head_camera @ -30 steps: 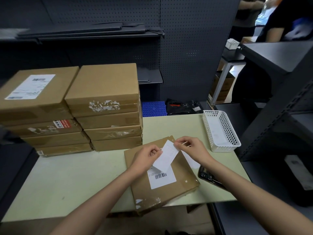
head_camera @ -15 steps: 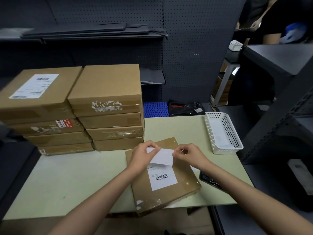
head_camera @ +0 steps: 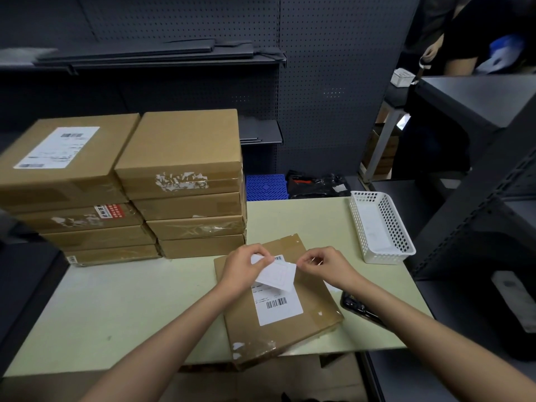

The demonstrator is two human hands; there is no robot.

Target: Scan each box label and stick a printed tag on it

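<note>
Both hands pinch a small white tag, left hand at its left edge, right hand at its right corner, just above the labelled brown box on the bench.

brown cardboard box under the hands, white label with black barcode stripes; plain white tag between them; pale green table; white perforated basket right of the right hand; brown stacked boxes beyond the left hand, one with a red sticker
</note>
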